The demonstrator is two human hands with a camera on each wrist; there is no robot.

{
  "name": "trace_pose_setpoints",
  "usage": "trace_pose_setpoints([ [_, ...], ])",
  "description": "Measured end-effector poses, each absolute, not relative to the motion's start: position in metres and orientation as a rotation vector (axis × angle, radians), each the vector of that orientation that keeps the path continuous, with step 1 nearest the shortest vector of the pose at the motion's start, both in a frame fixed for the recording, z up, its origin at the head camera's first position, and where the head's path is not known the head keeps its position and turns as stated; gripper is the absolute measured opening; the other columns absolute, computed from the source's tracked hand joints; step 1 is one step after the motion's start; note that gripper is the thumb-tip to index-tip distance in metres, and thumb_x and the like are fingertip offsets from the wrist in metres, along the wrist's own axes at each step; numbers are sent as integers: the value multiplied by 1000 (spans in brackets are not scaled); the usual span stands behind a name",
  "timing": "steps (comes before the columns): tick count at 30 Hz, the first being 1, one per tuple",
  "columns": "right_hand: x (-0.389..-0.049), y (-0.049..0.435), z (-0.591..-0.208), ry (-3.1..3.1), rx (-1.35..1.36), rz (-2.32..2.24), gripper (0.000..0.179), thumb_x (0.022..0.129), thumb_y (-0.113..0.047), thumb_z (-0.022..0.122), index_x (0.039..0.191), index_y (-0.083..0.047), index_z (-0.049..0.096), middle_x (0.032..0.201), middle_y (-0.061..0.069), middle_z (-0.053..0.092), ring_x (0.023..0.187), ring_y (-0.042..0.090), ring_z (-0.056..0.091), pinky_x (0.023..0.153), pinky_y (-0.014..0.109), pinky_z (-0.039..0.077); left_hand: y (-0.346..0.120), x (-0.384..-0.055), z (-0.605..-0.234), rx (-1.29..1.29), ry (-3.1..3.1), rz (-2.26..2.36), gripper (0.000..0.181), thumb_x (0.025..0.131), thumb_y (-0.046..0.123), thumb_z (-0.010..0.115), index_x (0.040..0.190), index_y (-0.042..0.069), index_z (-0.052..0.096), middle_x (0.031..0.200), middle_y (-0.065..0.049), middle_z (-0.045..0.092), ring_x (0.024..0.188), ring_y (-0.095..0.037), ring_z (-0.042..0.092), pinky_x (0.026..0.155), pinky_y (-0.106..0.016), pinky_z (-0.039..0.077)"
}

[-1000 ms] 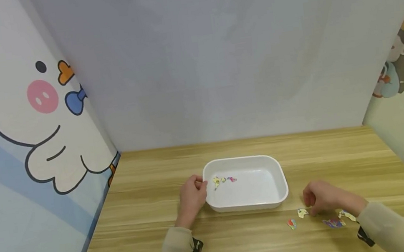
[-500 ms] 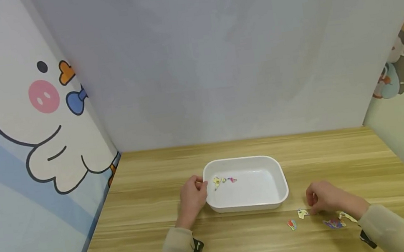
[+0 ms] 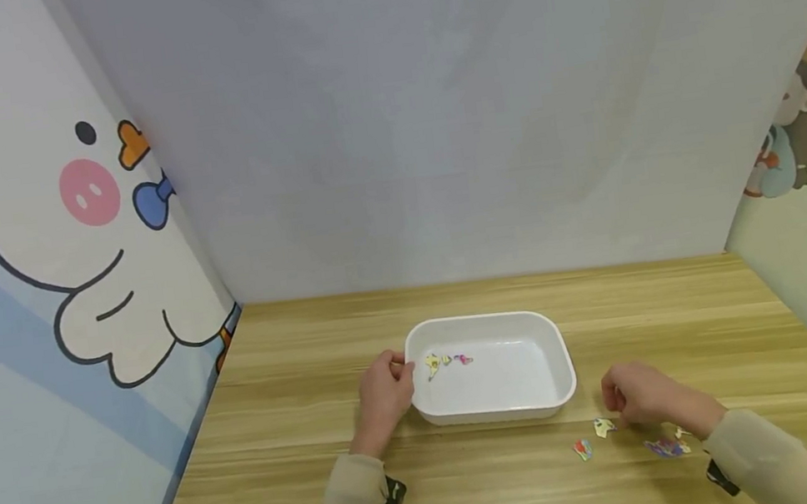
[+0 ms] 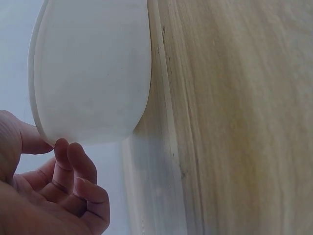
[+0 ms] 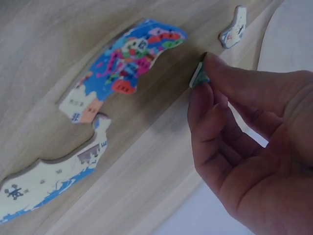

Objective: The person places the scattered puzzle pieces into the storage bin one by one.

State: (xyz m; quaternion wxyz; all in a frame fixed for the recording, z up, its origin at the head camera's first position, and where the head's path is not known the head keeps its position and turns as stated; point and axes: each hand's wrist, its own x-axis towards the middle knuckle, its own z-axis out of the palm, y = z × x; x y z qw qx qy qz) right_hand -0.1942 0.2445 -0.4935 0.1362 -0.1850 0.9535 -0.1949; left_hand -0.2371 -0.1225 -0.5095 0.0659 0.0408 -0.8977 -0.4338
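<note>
My left hand pinches the left end of a white plastic tub; the left wrist view shows thumb and fingertips at its rim. Several small map-puzzle pieces lie inside the tub, toward its left. To the right of the tub, my right hand is low over the table. Between thumb and forefinger it pinches a small green-faced puzzle piece, seen in the right wrist view and mostly covered by the fingertips. A pale yellow piece lies just left of that hand, and a red-and-green piece sits nearer.
Under the right wrist lie a blue multicoloured piece and a long cream piece, their ends close together. All rest on the wood-grain table. A grey-white curtain hangs behind, with printed cartoon panels at the sides.
The right hand has shifted slightly left over the last half second, its forearm now covering more of the cream piece. The left hand and tub have stayed still.
</note>
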Motion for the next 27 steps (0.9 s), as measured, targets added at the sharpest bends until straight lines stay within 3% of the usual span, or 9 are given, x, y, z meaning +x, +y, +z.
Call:
trace_pose_setpoints([
  [27,-199,262,-490,2676,-520,-711,20,61,1,76,73,-8,63,69,0,58,64,12,52,55,25,44,-122,-237,-508,132,-2719,-1293,17,88,20,62,97,5,64,73,-3,62,63,-13,55,56,-25,46],
])
